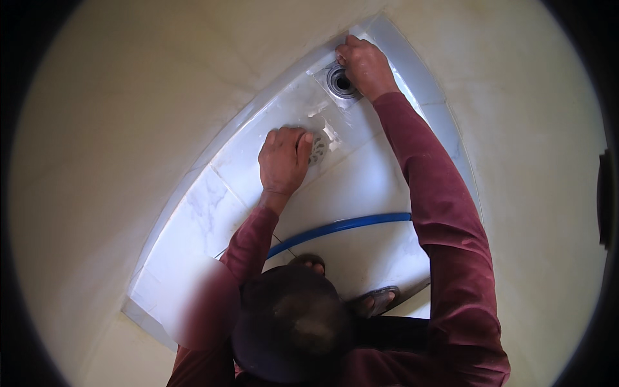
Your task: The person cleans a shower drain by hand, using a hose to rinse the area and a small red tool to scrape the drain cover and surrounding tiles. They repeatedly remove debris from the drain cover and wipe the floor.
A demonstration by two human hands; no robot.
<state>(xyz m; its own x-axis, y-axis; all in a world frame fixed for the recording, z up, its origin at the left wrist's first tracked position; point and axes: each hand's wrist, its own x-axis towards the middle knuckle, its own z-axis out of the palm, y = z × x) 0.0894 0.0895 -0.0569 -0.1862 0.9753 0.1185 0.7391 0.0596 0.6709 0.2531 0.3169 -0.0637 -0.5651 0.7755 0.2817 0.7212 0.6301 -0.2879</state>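
Observation:
At the far end of the white tiled floor is an uncovered round drain (342, 82) in a square metal frame, with a dark hole in its middle. My right hand (367, 68) reaches just past its far right edge, fingers curled together low over the tile; whatever they may hold is hidden. Nearer and to the left, my left hand (282, 158) is closed at the edge of a round slotted drain cover (317, 149), the thumb lying along it. Part of the cover is hidden behind that hand. The tile between cover and drain looks wet and shiny.
A blue hose (335, 228) crosses the floor below both hands, passing by my arms. Feet in dark sandals (380, 300) stand closer in. Tiled skirting (213, 149) runs along cream walls (129, 97) that meet in the corner beyond the drain.

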